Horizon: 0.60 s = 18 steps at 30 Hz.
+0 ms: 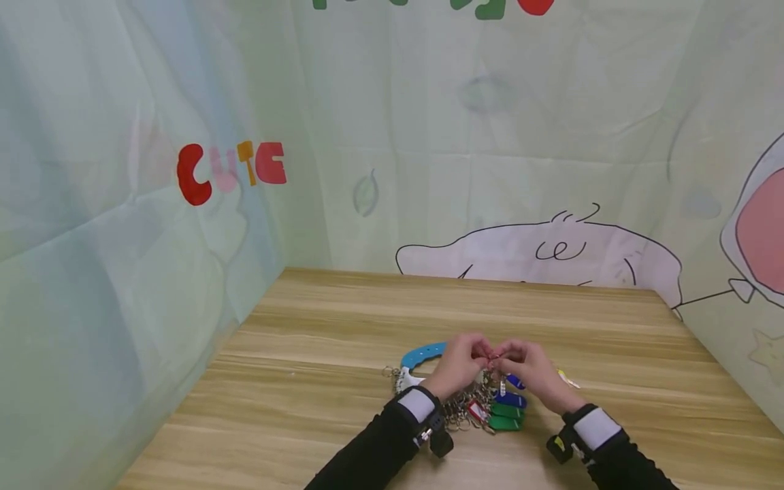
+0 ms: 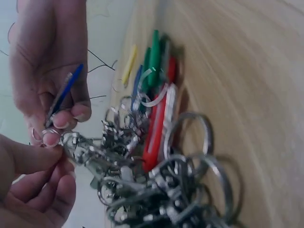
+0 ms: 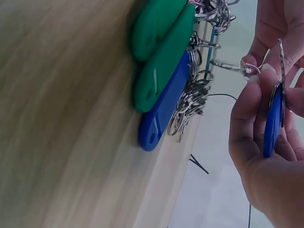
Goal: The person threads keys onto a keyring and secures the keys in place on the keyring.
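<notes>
Both hands meet at the fingertips above a pile of keyrings and metal clasps (image 2: pixel 156 190) on the table. My left hand (image 1: pixel 459 365) pinches the end of a silver clasp (image 3: pixel 230 66) that leads back into the pile. With thumb and fingertips, my right hand (image 1: pixel 529 372) pinches a small key ring right at that clasp end. From this ring a blue key tag (image 3: pixel 272 126) and a key (image 3: pixel 282 66) hang in front of the right palm. The fingertips partly hide where ring and clasp come together.
Green tags (image 3: pixel 164 71) and another blue tag (image 3: pixel 165 107) lie at the pile's right side, with a red-framed tag (image 1: pixel 476 410) nearer its middle. A yellow tag (image 1: pixel 563 376) lies farther right. Behind the left hand curves a blue band (image 1: pixel 422 355). Printed cloth (image 1: pixel 380 136) walls the wooden table (image 1: pixel 306 381).
</notes>
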Each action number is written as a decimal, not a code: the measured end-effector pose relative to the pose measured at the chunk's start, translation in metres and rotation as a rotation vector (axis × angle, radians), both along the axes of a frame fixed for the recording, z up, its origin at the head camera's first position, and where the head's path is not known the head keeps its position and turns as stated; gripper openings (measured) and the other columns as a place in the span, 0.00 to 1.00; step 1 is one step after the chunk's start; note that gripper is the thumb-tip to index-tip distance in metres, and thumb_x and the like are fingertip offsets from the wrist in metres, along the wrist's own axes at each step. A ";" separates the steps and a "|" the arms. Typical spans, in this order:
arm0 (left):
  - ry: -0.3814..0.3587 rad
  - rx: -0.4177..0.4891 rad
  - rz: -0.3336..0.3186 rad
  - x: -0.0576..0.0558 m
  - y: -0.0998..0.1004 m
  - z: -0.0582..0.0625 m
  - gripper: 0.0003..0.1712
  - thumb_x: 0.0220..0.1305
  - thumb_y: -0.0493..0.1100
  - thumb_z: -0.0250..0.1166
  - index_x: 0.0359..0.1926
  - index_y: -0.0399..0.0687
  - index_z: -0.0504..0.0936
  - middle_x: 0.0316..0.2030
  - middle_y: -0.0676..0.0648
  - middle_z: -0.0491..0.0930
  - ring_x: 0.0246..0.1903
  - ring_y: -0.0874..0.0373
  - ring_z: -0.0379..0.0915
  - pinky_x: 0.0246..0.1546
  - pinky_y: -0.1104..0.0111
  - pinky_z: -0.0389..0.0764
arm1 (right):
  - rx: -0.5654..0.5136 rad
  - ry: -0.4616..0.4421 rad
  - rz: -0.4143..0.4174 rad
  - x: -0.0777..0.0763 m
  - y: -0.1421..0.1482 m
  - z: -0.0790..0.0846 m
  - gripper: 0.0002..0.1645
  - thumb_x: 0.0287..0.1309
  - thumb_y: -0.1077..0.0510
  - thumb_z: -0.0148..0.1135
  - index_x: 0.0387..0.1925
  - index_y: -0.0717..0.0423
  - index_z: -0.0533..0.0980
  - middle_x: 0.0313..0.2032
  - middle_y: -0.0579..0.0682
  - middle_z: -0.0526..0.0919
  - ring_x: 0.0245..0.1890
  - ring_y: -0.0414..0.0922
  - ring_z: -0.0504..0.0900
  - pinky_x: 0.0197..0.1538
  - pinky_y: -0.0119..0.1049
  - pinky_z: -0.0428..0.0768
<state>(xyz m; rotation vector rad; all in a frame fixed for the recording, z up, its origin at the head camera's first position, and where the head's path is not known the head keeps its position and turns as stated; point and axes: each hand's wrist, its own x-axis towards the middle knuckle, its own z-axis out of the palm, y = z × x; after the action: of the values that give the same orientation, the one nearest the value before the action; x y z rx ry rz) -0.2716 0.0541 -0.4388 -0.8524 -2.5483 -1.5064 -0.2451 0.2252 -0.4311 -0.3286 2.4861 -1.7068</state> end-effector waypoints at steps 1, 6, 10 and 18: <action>0.009 0.002 -0.003 0.000 0.000 0.000 0.09 0.53 0.25 0.62 0.32 0.40 0.82 0.26 0.46 0.84 0.24 0.72 0.70 0.30 0.81 0.73 | 0.003 -0.003 -0.010 0.000 0.000 0.000 0.13 0.59 0.66 0.56 0.44 0.70 0.74 0.37 0.59 0.86 0.33 0.42 0.83 0.39 0.35 0.80; -0.058 0.053 0.010 0.000 -0.001 0.000 0.10 0.50 0.22 0.60 0.31 0.37 0.81 0.23 0.44 0.82 0.22 0.71 0.69 0.26 0.80 0.72 | 0.017 0.034 -0.019 0.001 -0.001 0.000 0.12 0.59 0.65 0.59 0.44 0.68 0.75 0.37 0.60 0.86 0.33 0.42 0.84 0.39 0.35 0.80; -0.144 0.097 0.033 0.000 0.000 0.001 0.10 0.45 0.21 0.59 0.28 0.34 0.80 0.22 0.40 0.81 0.19 0.69 0.68 0.23 0.79 0.69 | 0.013 0.059 0.019 0.002 0.000 -0.002 0.12 0.58 0.66 0.60 0.43 0.69 0.75 0.36 0.62 0.85 0.31 0.43 0.84 0.36 0.33 0.80; -0.012 0.011 -0.007 0.001 0.000 0.000 0.09 0.53 0.25 0.62 0.32 0.40 0.82 0.26 0.46 0.83 0.24 0.71 0.71 0.28 0.80 0.73 | -0.013 -0.015 -0.019 0.001 -0.001 0.000 0.13 0.59 0.66 0.56 0.44 0.69 0.74 0.37 0.58 0.86 0.32 0.42 0.83 0.38 0.33 0.80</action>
<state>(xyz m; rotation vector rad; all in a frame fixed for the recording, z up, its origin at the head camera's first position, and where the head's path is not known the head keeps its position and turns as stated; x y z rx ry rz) -0.2710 0.0540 -0.4384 -0.8538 -2.5461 -1.5302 -0.2440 0.2244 -0.4306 -0.2922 2.4767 -1.7262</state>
